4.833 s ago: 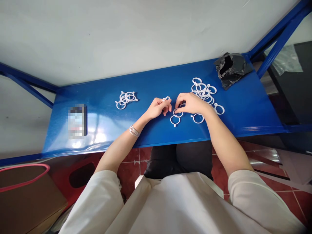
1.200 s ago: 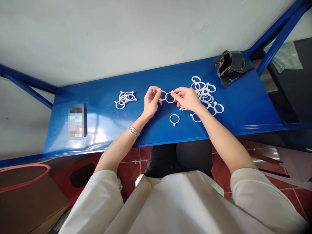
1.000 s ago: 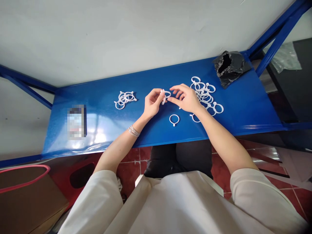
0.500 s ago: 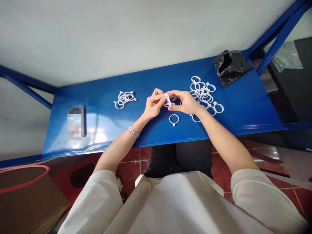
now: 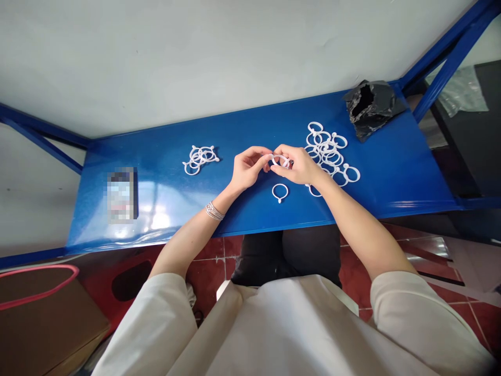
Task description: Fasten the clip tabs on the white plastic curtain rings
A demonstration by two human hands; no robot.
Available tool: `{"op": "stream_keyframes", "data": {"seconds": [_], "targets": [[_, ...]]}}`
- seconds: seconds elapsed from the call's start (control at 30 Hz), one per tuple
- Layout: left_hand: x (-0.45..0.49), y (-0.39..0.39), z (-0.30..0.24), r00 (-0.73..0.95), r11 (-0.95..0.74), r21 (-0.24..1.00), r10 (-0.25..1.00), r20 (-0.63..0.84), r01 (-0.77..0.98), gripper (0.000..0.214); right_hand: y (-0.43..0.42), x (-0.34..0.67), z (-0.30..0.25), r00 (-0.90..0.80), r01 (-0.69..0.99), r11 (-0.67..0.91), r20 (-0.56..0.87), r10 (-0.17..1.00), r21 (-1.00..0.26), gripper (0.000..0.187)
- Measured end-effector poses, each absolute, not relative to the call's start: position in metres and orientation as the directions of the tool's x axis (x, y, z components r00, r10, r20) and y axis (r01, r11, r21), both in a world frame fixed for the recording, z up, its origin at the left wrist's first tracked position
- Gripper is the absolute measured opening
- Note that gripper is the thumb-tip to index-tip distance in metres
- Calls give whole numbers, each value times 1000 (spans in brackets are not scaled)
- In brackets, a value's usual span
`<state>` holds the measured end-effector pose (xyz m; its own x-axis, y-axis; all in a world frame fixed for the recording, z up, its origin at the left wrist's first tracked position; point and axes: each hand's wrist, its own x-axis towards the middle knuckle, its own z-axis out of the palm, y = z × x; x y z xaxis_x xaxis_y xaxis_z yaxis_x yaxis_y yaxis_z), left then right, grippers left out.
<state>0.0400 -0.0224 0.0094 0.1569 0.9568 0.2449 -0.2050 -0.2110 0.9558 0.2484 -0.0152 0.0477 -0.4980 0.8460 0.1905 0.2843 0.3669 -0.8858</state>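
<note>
A white plastic ring (image 5: 280,157) is held between my two hands, above the middle of the blue table. My left hand (image 5: 249,167) pinches its left edge between thumb and fingers. The fingers of my right hand (image 5: 296,164) close on its right side and cover part of it. Just below my hands, a single white ring with a small knob (image 5: 279,192) lies flat on the table. To the right is a spread pile of white rings (image 5: 326,149), partly behind my right wrist. A smaller cluster of white rings (image 5: 200,158) lies to the left.
The blue table (image 5: 235,219) stands against a pale wall, with blue frame bars at both sides. A crumpled black plastic bag (image 5: 371,108) sits at the back right corner. Toward the left end lies a blurred phone-like object (image 5: 122,195). A red-rimmed container (image 5: 43,284) is at lower left.
The held ring has been turned from edge-on so its round opening now shows, and it sits slightly farther right. My left fingers have shifted around it. The rings on the table have stayed put.
</note>
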Motion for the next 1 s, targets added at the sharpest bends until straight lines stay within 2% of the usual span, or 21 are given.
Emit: {"op": "stream_keyframes", "data": {"seconds": [0.13,0.4,0.6,0.7,0.83,1.0], "targets": [[41,-24,12,157,-215,962,958,242,-167,44,-16,245,45,-490,291,396,220,843,-871,22],[43,-29,16,166,-194,965,961,223,-174,44,-21,238,42,-436,262,302,167,884,-917,20],[44,-27,14,162,-159,962,967,197,-223,47,-20,239,39,-433,300,405,255,865,-864,20],[41,-24,13,137,-167,961,970,200,-222,48,-17,241,34,-417,315,454,308,855,-833,29],[36,-18,11,88,-129,955,984,157,-265,53,-12,244,26,-428,327,431,275,861,-841,66],[35,-15,9,47,-67,932,995,89,-355,57,-10,244,22,-413,352,372,214,885,-859,61]]}}
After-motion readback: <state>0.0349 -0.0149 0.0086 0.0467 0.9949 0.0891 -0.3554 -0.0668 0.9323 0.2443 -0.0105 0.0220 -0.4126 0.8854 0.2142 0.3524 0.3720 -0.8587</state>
